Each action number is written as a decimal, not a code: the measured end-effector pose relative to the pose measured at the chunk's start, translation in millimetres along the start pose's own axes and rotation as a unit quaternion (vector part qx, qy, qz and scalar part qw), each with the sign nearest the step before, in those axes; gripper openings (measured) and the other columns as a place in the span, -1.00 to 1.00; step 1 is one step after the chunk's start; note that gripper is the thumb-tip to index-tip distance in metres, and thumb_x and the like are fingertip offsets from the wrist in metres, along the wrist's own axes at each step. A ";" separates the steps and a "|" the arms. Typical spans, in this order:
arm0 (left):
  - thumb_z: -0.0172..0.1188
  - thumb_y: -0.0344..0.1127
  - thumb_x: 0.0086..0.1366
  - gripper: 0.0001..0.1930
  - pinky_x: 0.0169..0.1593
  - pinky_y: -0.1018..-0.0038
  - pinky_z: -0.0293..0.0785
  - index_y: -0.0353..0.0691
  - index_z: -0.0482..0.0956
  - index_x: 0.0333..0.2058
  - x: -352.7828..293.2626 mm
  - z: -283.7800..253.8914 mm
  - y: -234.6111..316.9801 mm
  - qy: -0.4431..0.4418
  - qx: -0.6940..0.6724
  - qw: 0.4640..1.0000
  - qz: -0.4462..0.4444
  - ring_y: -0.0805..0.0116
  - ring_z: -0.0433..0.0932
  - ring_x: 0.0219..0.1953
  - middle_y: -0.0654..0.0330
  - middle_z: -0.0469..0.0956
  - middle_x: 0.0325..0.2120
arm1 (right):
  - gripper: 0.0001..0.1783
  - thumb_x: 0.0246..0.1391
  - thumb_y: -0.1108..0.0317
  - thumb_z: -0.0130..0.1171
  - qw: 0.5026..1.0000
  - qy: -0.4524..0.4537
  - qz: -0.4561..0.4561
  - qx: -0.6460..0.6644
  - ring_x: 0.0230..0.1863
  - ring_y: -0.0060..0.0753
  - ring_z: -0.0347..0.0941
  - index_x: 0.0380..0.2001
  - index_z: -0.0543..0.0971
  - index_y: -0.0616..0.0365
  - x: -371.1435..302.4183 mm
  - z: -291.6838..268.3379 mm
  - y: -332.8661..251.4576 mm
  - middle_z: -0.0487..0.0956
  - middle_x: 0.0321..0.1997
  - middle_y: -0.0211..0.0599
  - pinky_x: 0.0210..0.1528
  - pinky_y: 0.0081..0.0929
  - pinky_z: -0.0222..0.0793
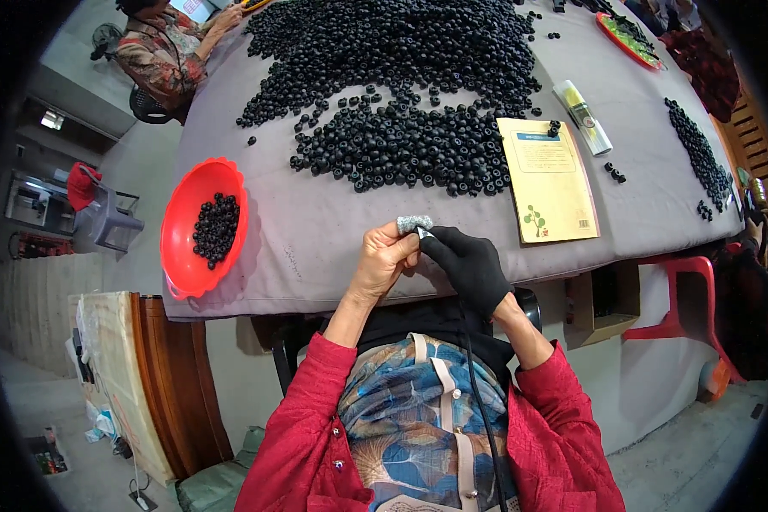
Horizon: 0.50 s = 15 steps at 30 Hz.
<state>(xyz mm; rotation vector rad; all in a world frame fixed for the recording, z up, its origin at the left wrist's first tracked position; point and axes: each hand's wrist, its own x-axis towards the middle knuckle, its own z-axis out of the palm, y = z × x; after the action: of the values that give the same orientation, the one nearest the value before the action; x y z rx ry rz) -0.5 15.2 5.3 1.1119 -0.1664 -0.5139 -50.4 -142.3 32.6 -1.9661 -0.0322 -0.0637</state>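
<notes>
My left hand is bare, its index finger wrapped in a grey speckled finger sleeve. The thumb and fingers are pinched together; what they hold is hidden. My right hand wears a black glove and meets the left one just in front of the table edge. Between its closed fingertips a small pale pointed piece shows, too small to name. Beyond my hands lies a pile of small black round parts with holes. To the left, a red scalloped bowl contains more of these parts.
A yellow booklet and a clear tube-shaped container lie right of the pile on the grey cloth. A larger heap spreads behind. One person sits far left; others are at the right. A red stool stands right.
</notes>
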 end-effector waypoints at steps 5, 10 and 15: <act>0.07 -0.46 0.21 -0.83 -0.65 0.71 0.24 -0.31 0.54 -0.22 -1.2 3.3 2.3 -0.005 -0.011 1.000 0.002 0.64 0.33 -0.66 0.34 0.43 -0.67 | -0.72 0.09 0.19 0.04 0.997 -0.043 0.062 0.027 -0.39 -0.22 0.54 -0.17 0.53 0.05 3.0 -7.1 -7.1 0.58 -0.40 -0.24 -0.36 -0.46 0.41; 0.09 -0.42 0.22 -0.83 -0.66 0.71 0.22 -0.29 0.54 -0.22 -0.2 1.0 0.4 -0.018 -0.042 0.999 -0.002 0.62 0.33 -0.67 0.32 0.43 -0.67 | -0.71 0.02 0.42 0.06 0.991 -0.033 -0.129 -0.035 -0.27 -0.23 0.51 -0.13 0.49 0.08 0.0 -9.7 8.4 0.51 -0.19 -0.20 -0.29 -0.48 0.44; 0.09 -0.37 0.23 -0.84 -0.65 0.69 0.19 -0.25 0.53 -0.23 1.1 0.0 -3.3 -0.033 -0.119 0.992 -0.001 0.60 0.34 -0.63 0.32 0.42 -0.66 | -0.66 -0.04 0.49 0.08 0.956 0.030 -0.251 -0.151 -0.24 -0.19 0.50 -0.11 0.46 0.09 1.5 -9.3 22.7 0.49 -0.13 -0.21 -0.25 -0.49 0.45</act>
<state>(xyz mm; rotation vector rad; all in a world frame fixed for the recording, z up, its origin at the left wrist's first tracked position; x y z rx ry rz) -0.6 13.5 2.2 0.8629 -0.1575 -0.5569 -48.0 -159.6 15.4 -2.2155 -0.5082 -0.4865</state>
